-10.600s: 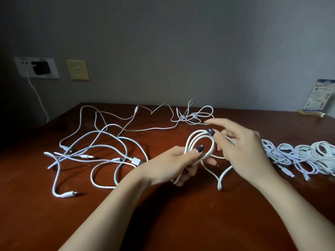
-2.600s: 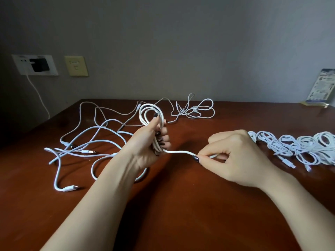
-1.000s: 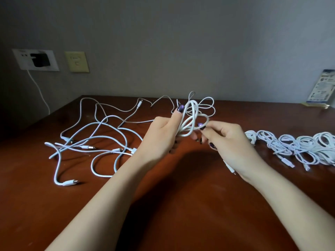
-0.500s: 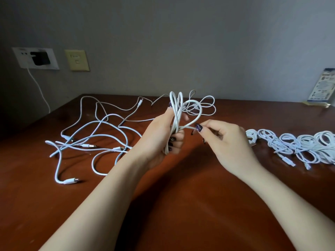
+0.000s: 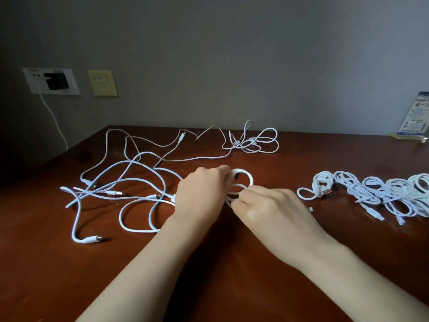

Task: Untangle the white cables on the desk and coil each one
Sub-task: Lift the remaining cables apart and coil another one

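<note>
Resting low over the desk (image 5: 46, 263), the coil (image 5: 245, 180) is gripped between both hands at mid-view. The left hand (image 5: 202, 191) is curled round its 9 o'clock side, and one dark-nailed fingertip is seen through the loop. The right hand (image 5: 269, 210) is closed over the lower strands at 5 o'clock, though its fingertips are hidden under the knuckles. The coil's long axis is judged to run from 12 to 6 o'clock, with the round end free at the top. The finished coils (image 5: 371, 191) are laid at 3 o'clock, nearer the right hand, so the set-down is best made that way. The tangle (image 5: 130, 182) is spread at 9 o'clock beside the left hand, and a smaller knot (image 5: 253, 140) is seen at 12 o'clock.
</note>
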The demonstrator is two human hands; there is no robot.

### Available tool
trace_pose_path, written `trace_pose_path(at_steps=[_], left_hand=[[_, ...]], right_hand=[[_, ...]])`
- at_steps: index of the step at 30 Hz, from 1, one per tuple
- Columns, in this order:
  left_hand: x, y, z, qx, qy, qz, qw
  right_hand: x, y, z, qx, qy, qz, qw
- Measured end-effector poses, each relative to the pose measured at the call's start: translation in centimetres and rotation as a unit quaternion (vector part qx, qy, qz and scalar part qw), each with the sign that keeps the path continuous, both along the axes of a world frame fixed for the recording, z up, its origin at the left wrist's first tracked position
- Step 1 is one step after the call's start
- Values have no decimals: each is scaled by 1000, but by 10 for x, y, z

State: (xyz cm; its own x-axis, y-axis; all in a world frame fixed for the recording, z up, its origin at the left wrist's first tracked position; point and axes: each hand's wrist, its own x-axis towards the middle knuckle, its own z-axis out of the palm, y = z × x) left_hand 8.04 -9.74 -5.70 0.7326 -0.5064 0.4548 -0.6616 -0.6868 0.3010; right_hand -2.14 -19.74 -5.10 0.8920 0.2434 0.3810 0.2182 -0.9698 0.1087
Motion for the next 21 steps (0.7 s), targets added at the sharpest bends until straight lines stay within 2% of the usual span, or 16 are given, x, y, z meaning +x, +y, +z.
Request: trace_pose_path(at_steps=[4,7,10,13,16,19,21], left_hand=[[-14,-5,8,152,-39,-69,985],[-21,-8,11,224,-67,-138,962],[-31,-11,11,250,-69,-203,944],[-36,-10,11,145,9,-291,946],[-36,-6,14,-27,111,-391,913],[-36,-5,14,-127,171,-393,895],[-36,-7,13,-169,186,-365,896]], right_hand=[[-4,-23,15,20,-92,72,993],[-10,-40,26,169,-51,47,983],[-11,-50,29,318,-1,51,947],[-13,-56,39,452,30,73,889],[-11,-60,39,542,10,87,836],[-5,-61,34,615,-2,64,786],[1,-62,27,623,-6,35,782]])
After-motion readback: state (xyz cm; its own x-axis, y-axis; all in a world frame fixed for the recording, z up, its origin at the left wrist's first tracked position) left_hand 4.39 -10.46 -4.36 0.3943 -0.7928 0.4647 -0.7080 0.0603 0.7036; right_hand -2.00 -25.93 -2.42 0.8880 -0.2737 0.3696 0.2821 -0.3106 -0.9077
